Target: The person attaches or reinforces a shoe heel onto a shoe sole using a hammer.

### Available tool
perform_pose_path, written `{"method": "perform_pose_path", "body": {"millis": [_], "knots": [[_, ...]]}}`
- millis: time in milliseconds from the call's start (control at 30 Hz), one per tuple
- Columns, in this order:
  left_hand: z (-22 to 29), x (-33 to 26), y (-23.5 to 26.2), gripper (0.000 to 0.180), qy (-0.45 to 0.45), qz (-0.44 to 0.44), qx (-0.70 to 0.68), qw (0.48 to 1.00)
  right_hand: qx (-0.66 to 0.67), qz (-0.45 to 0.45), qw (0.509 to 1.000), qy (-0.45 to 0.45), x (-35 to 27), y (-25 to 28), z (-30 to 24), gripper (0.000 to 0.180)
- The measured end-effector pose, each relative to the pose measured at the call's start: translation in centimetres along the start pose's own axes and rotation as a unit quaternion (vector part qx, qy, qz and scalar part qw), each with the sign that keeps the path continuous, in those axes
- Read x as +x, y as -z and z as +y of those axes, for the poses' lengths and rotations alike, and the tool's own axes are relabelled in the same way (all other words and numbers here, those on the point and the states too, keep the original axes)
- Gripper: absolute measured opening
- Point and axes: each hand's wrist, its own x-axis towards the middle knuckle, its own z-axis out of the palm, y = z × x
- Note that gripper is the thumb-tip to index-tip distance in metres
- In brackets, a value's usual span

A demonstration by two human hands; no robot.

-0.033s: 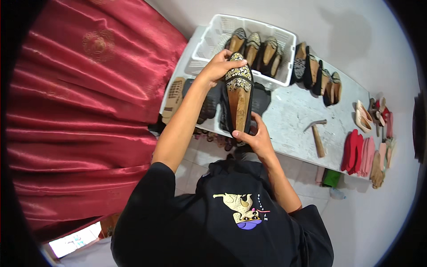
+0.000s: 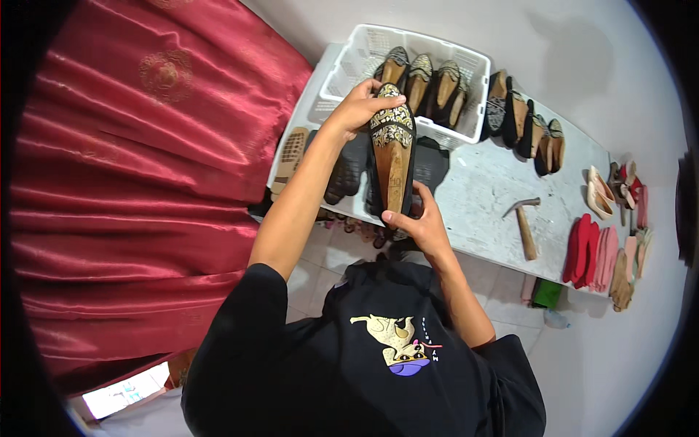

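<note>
Between my two hands is a black loafer (image 2: pixel 393 135) with a gold, white and black patterned upper, held above the table's near edge. Inside it sits a wooden shoe last (image 2: pixel 395 178). My left hand (image 2: pixel 366 109) grips the toe end, its thumb lying across the patterned upper. Down at the heel end, my right hand (image 2: pixel 420 224) pinches the shoe with the thumb on top; some fingers are hidden beneath. Just beyond the toe, a white plastic basket (image 2: pixel 341 79) holds several similar patterned shoes (image 2: pixel 420 80) on wooden lasts.
On the pale table (image 2: pixel 477 175) lies a hammer (image 2: pixel 526 229), right of the shoe. More shoes on lasts (image 2: pixel 515 120) line the back edge. Red and pink pieces (image 2: pixel 581 247) sit at the right end. Soles (image 2: pixel 291 156) lie at the left, near a red curtain (image 2: pixel 167 182).
The table and the things on it appear shifted slightly to the right in the picture. Both hands keep their hold on the loafer.
</note>
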Motion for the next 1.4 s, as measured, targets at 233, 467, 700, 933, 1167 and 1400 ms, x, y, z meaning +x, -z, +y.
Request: {"method": "perform_pose_path", "body": {"millis": [233,467,700,933,1167,1400], "knots": [[3.0,2.4,6.5,0.06,-0.005,0.017,0.004,1.0,-0.037,0.006,0.998,0.041,6.4,-5.0,0.0,0.107],[3.0,11.7,11.3,0.048,-0.006,-0.002,0.038,0.999,-0.018,0.062,0.996,0.061,14.2,-8.6,-1.1,0.088],[3.3,16.1,14.8,0.037,-0.021,-0.002,0.05,0.999,-0.045,0.107,0.992,0.049,19.1,-11.4,-0.9,0.106],[3.7,20.4,17.4,0.048,-0.002,-0.034,0.144,0.989,-0.047,0.17,0.984,0.034,23.5,-13.0,-1.5,0.113],[2.5,29.9,19.7,0.066,-0.082,-0.04,0.305,0.948,-0.189,0.233,0.954,0.001,29.7,-12.6,-4.2,0.102],[0.5,37.1,21.1,0.073,-0.064,-0.117,0.435,0.891,-0.238,0.223,0.945,0.002,36.9,-12.0,-1.6,0.098]]}}
